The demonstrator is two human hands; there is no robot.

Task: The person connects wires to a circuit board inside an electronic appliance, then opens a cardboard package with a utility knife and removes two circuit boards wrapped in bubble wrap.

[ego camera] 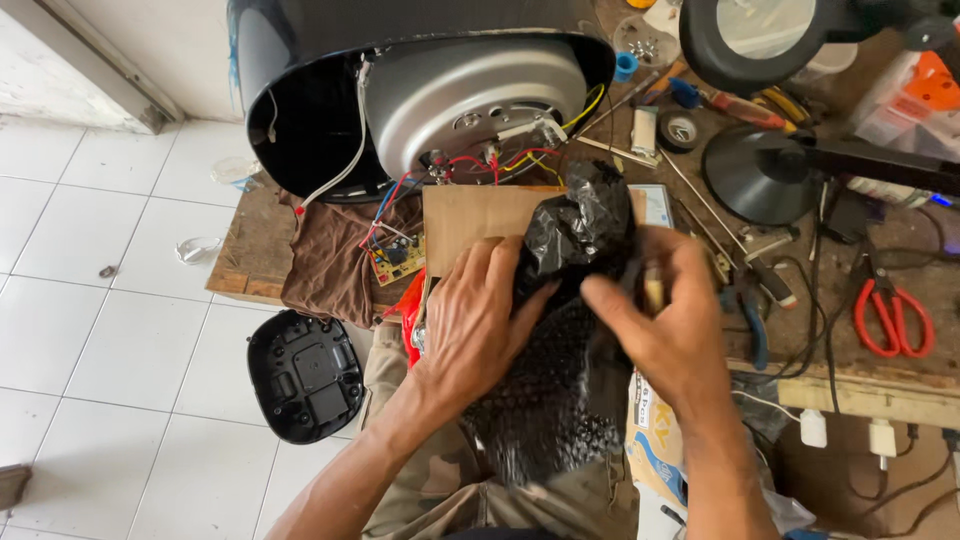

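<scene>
While palms face down, both hands [580, 320] grip black bubble wrap [555, 370]

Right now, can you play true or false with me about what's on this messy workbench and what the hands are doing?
1. Both hands, the left hand and the right hand, are on a black bubble-wrap bag. True.
2. The scissors on the workbench have blue handles. False: their handles are red.
3. The appliance lies open, with coloured wires showing at its metal underside. True.
4. The black base cover sits on top of the workbench. False: it lies on the white tiled floor.
5. A small circuit board lies on the brown cloth. True.
</scene>
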